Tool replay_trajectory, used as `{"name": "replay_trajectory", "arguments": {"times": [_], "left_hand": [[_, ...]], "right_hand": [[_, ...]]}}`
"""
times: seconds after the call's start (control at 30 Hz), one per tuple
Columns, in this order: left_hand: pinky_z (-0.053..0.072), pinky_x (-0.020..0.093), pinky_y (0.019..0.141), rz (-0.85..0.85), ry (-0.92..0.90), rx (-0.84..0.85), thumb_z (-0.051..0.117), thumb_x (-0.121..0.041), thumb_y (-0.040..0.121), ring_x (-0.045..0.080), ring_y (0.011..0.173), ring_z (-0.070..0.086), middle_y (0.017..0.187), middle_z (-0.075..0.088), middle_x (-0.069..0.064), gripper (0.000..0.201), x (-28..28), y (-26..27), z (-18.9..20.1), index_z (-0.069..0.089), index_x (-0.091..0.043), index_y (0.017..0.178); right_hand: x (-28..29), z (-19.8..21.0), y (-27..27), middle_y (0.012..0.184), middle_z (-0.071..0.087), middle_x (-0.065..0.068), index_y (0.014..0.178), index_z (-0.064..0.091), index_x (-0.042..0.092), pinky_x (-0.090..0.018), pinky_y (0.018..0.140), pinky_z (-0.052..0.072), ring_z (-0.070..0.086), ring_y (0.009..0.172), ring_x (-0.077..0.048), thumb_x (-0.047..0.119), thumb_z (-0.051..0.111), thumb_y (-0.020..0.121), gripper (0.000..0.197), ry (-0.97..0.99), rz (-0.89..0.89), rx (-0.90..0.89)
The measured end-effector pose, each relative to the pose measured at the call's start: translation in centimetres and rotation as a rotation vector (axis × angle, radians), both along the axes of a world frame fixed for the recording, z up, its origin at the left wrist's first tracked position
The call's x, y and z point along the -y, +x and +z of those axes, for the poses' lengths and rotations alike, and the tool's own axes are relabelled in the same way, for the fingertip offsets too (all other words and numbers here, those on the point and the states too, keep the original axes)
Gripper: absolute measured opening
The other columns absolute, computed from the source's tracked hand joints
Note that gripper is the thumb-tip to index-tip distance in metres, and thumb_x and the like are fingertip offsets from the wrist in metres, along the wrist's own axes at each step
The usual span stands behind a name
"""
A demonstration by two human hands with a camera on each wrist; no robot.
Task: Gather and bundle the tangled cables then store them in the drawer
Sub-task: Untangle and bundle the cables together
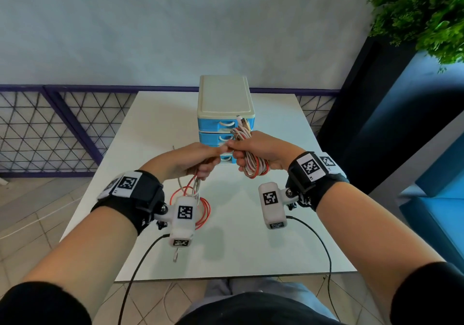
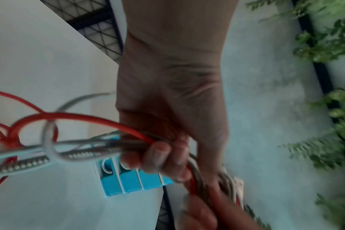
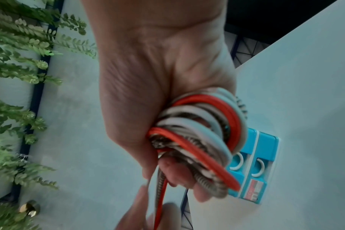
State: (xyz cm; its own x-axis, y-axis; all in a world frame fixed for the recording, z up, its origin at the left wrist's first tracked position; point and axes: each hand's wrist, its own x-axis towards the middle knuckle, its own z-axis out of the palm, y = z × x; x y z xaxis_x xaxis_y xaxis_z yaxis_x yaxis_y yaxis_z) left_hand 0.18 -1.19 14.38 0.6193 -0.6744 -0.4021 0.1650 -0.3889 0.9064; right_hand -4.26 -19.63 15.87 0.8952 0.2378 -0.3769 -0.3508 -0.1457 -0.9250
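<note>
Bundling: about halfway — right hand [image 1: 261, 152] grips the coiled red, white and braided cable bundle [image 1: 253, 166], frame centre
Loose: left hand [image 1: 193, 160] clutches trailing red and grey strands [image 1: 200, 204]
Left: blue-and-white plastic drawer unit [image 1: 226, 113] — drawers closed

No legible text — drawer unit [image 3: 266, 149] sticker blurred; wrist bands [image 1: 311, 166] carry square coded markers only.

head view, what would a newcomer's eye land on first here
First, the two hands meeting mid-frame above the white table: the right hand grips a coiled bundle of red, white and braided cables, and the left hand holds the loose strands that hang down to the table. Just behind stands the blue drawer unit, its drawers shut.
</note>
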Motion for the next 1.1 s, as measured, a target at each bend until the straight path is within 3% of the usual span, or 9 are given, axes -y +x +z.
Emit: {"name": "replay_trajectory", "arguments": {"times": [0.1,0.27,0.4,0.47,0.53,0.63,0.87,1.0,1.1], "left_hand": [[0.034,0.020,0.047,-0.010,-0.149,-0.222,0.036,-0.051,0.093,0.009,0.039,0.024,0.045,0.027,-0.006,0.046,-0.4,-0.2,0.1,0.045,-0.015,0.065],[0.023,0.017,0.045,0.089,-0.186,-0.075,0.036,-0.039,0.099,0.007,0.045,0.018,0.054,0.023,-0.008,0.037,-0.2,0.0,-0.3,0.045,-0.019,0.070],[0.029,0.019,0.048,0.119,-0.200,-0.084,0.039,-0.044,0.097,0.009,0.045,0.024,0.053,0.029,-0.007,0.037,-0.1,-0.2,-0.3,0.052,-0.018,0.074],[0.040,0.022,0.057,0.060,-0.178,-0.178,0.035,-0.048,0.096,0.011,0.047,0.034,0.052,0.034,-0.005,0.044,-0.3,-0.2,-0.2,0.053,-0.017,0.071],[0.051,0.031,0.079,-0.028,-0.142,-0.262,0.031,-0.049,0.096,0.012,0.050,0.045,0.052,0.038,-0.004,0.048,-0.8,-0.2,-0.4,0.052,-0.014,0.070],[0.039,0.039,0.104,-0.119,-0.133,-0.281,0.031,-0.042,0.095,0.010,0.051,0.045,0.054,0.039,-0.006,0.036,-1.9,-0.4,-0.9,0.046,-0.015,0.076],[0.036,0.020,0.060,0.060,-0.119,0.062,0.028,-0.032,0.102,0.012,0.054,0.039,0.061,0.037,-0.003,0.031,0.6,-1.1,-0.9,0.041,-0.017,0.078],[0.043,0.026,0.060,0.146,-0.058,0.304,0.026,-0.028,0.103,0.016,0.054,0.043,0.062,0.040,-0.001,0.032,2.4,-1.7,-0.9,0.039,-0.015,0.077],[0.042,0.033,0.064,0.197,0.060,0.493,0.025,-0.035,0.102,0.017,0.054,0.048,0.064,0.047,-0.002,0.034,3.2,-1.7,-1.1,0.041,-0.020,0.076]], "right_hand": [[0.5,0.2,0.2,0.062,0.049,-0.002,0.090,0.056,0.007,-0.030,0.061,0.054,0.051,0.052,-0.012,0.022,0.054,0.097,0.017,-0.005,-0.009,0.012],[0.7,0.4,-0.1,0.065,0.060,-0.003,0.092,0.060,0.005,-0.026,0.058,0.057,0.060,0.054,-0.012,0.021,0.051,0.098,0.019,0.000,0.041,-0.056],[1.0,0.2,-0.2,0.063,0.057,-0.001,0.088,0.058,0.007,-0.027,0.058,0.054,0.057,0.053,-0.011,0.017,0.051,0.098,0.016,0.011,0.014,-0.004],[1.1,0.3,-0.1,0.062,0.052,-0.001,0.085,0.057,0.008,-0.026,0.057,0.052,0.053,0.052,-0.011,0.016,0.052,0.098,0.015,-0.005,-0.021,0.041],[1.6,0.4,0.0,0.063,0.050,-0.001,0.084,0.056,0.008,-0.025,0.055,0.051,0.051,0.051,-0.010,0.014,0.050,0.098,0.017,-0.004,-0.067,0.075],[2.6,0.5,0.4,0.065,0.048,-0.003,0.083,0.055,0.008,-0.025,0.053,0.050,0.051,0.049,-0.010,0.012,0.049,0.099,0.017,-0.022,-0.155,0.096],[1.9,-0.2,1.3,0.064,0.053,-0.003,0.083,0.056,0.008,-0.030,0.058,0.054,0.054,0.053,-0.014,0.031,0.054,0.096,0.026,-0.146,-0.278,0.171],[1.3,-0.3,2.0,0.065,0.057,-0.003,0.092,0.057,0.006,-0.040,0.074,0.055,0.058,0.061,-0.020,0.043,0.053,0.094,0.037,-0.173,-0.298,0.188],[0.7,-0.1,2.2,0.067,0.054,-0.003,0.094,0.054,0.007,-0.031,0.062,0.055,0.056,0.057,-0.016,0.041,0.051,0.095,0.034,-0.058,-0.334,0.176]]}}
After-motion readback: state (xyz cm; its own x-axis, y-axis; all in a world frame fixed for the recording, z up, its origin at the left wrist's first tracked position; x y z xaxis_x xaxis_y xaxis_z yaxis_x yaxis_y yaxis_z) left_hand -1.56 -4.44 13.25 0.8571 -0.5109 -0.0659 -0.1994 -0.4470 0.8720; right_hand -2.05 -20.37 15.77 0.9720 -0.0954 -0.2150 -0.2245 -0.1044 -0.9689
